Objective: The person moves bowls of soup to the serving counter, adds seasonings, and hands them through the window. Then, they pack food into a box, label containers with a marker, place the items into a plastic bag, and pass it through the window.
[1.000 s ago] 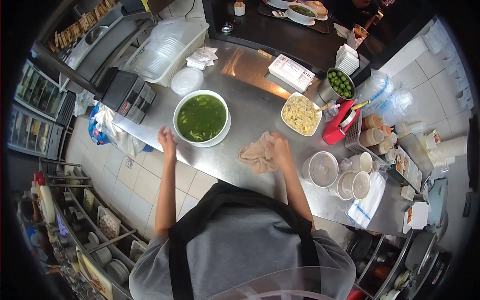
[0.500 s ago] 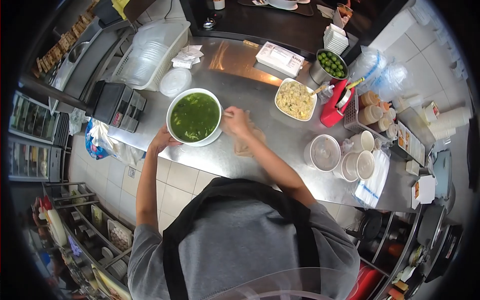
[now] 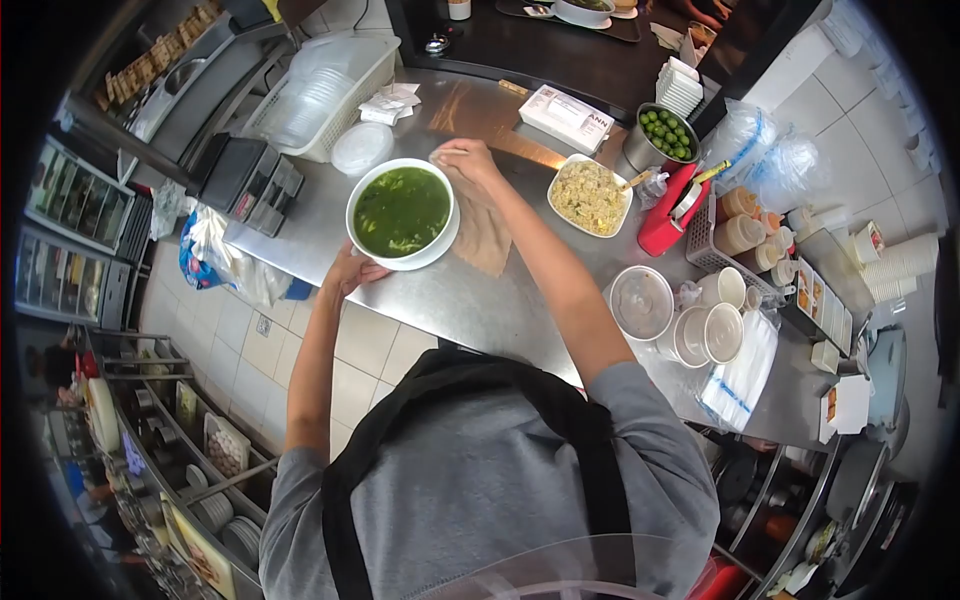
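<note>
A white bowl of green soup [image 3: 402, 208] stands on a white plate [image 3: 440, 249] on the steel counter [image 3: 500, 312]. At the plate's lower left edge, my left hand [image 3: 355, 270] grips the rim, its fingers partly under it. My right hand [image 3: 467, 160] is closed on a corner of a beige cloth [image 3: 480, 225], just right of the bowl's upper rim. The cloth hangs down over the counter beside the bowl. Farther right sits a square white bowl of fried rice [image 3: 590, 197] with a spoon in it.
Behind the bowl are a round plastic lid [image 3: 362, 149] and a basket of clear containers [image 3: 330, 100]. To the right stand a pot of green limes [image 3: 663, 135], a red holder [image 3: 668, 215], lidded tubs [image 3: 641, 302] and sauce bottles [image 3: 740, 234]. Someone's hands show across the dark counter.
My right hand has come left with the cloth, then up along the bowl's right side. My left hand has moved in from beside the bowl to the plate's edge.
</note>
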Demonstrator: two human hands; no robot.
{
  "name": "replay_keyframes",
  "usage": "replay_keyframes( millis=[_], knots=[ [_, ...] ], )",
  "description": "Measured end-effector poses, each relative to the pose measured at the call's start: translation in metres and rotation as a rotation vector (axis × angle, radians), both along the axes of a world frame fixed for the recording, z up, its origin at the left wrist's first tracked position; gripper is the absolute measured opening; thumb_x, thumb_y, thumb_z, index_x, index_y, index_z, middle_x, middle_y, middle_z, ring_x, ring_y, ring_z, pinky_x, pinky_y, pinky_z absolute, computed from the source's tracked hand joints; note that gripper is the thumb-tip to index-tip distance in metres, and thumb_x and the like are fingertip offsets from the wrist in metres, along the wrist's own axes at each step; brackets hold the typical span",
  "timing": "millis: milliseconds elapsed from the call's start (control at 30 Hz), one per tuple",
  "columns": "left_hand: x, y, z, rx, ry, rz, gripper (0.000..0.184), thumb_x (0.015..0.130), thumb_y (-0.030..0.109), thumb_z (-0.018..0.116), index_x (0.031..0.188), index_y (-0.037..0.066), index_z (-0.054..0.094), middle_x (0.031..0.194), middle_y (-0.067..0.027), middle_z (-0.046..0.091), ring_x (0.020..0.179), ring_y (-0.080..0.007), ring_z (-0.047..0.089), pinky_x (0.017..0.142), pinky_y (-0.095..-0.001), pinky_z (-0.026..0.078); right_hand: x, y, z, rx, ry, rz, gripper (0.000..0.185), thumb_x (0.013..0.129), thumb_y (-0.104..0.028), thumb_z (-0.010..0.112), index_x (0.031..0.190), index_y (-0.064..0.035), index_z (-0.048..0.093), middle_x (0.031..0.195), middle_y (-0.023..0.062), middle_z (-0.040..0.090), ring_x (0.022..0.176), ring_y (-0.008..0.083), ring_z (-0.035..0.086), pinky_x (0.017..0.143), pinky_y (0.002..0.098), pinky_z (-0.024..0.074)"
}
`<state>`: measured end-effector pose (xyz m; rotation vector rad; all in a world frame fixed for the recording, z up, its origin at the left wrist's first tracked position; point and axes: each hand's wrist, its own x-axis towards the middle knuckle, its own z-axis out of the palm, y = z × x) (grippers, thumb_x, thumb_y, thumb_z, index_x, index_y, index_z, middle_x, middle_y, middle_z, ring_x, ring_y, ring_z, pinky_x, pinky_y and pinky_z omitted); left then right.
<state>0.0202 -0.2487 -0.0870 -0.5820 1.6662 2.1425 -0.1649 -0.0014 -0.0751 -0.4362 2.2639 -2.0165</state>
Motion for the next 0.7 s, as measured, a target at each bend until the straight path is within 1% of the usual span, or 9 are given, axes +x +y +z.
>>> replay_keyframes(
  millis=[100,133,233,300,400,500,533,633,700],
  knots=[
    [0.006,0.016,-0.006,0.036,-0.012,0.096,0.057,0.086,-0.006,0.042,0.131,0.013,0.013,0.100,-0.0258,0.057,0.080,-0.0335,0.064,0.069,-0.0398,0.057,-0.003,-0.005,0.010,-0.067,-0.160,0.263,0.013,0.073,-0.003,0.065,0.086,-0.0021,0.067,0.082,0.0038,0.066,0.075,0.0092,0.059,0.072,0.0230,0.0472],
    [0.008,0.022,-0.009,0.061,0.007,0.127,0.054,0.086,-0.007,0.039,0.130,0.010,0.012,0.099,-0.0275,0.056,0.080,-0.0349,0.064,0.068,-0.0403,0.057,-0.002,0.000,0.009,-0.033,-0.139,0.244,0.015,0.069,-0.004,0.066,0.084,-0.0067,0.068,0.081,0.0067,0.067,0.077,0.0135,0.062,0.073,0.0251,0.0471],
    [0.016,0.046,-0.008,0.057,0.001,0.221,0.052,0.086,-0.008,0.037,0.128,0.006,0.011,0.099,-0.0298,0.054,0.080,-0.0363,0.063,0.068,-0.0395,0.057,0.023,0.025,0.006,0.058,-0.045,0.159,0.016,0.069,-0.005,0.067,0.085,-0.0060,0.068,0.083,0.0085,0.066,0.078,0.0136,0.061,0.072,0.0252,0.0466],
    [0.021,0.063,-0.007,0.062,0.005,0.256,0.054,0.085,-0.009,0.038,0.126,0.003,0.006,0.098,-0.0314,0.053,0.080,-0.0368,0.063,0.067,-0.0381,0.058,0.055,0.040,0.005,0.036,-0.003,0.029,0.017,0.070,-0.004,0.067,0.086,-0.0063,0.068,0.087,0.0086,0.064,0.079,0.0146,0.060,0.072,0.0258,0.0458],
    [0.023,0.088,-0.008,0.120,0.017,0.334,0.050,0.084,-0.009,0.038,0.121,0.002,0.007,0.098,-0.0317,0.053,0.080,-0.0367,0.063,0.067,-0.0370,0.058,0.105,0.040,-0.010,-0.146,0.070,-0.200,0.015,0.074,-0.005,0.066,0.088,-0.0034,0.066,0.087,0.0060,0.063,0.080,0.0125,0.057,0.072,0.0241,0.0444],
    [0.025,0.109,-0.007,0.124,-0.009,0.393,0.049,0.084,-0.010,0.037,0.121,0.002,0.007,0.105,-0.0324,0.048,0.085,-0.0400,0.061,0.071,-0.0387,0.057,0.155,0.032,0.000,-0.228,0.059,-0.383,0.014,0.075,-0.005,0.067,0.089,-0.0026,0.065,0.090,0.0048,0.061,0.082,0.0114,0.055,0.071,0.0236,0.0441],
    [0.025,0.114,-0.006,0.148,0.012,0.375,0.051,0.084,-0.010,0.038,0.121,0.000,0.005,0.107,-0.0331,0.046,0.085,-0.0411,0.061,0.071,-0.0380,0.057,0.168,0.029,-0.003,-0.277,-0.028,-0.352,0.015,0.075,-0.005,0.066,0.089,-0.0021,0.065,0.089,0.0047,0.061,0.082,0.0112,0.056,0.071,0.0232,0.0442],
    [0.029,0.121,-0.001,0.178,0.023,0.348,0.044,0.086,-0.007,0.038,0.121,-0.002,0.011,0.106,-0.0319,0.048,0.086,-0.0388,0.061,0.070,-0.0369,0.058,0.192,0.035,0.001,-0.368,-0.250,-0.244,0.016,0.076,-0.005,0.065,0.091,-0.0001,0.063,0.088,0.0046,0.061,0.080,0.0100,0.056,0.070,0.0224,0.0446],
    [0.030,0.111,-0.008,0.230,0.025,0.206,0.036,0.090,0.001,0.035,0.120,-0.003,0.016,0.102,-0.0290,0.051,0.085,-0.0363,0.062,0.068,-0.0360,0.057,0.196,0.060,0.020,-0.365,-0.350,-0.153,0.017,0.075,-0.004,0.065,0.091,0.0016,0.063,0.087,0.0047,0.062,0.079,0.0086,0.055,0.070,0.0223,0.0446]
  ],
)
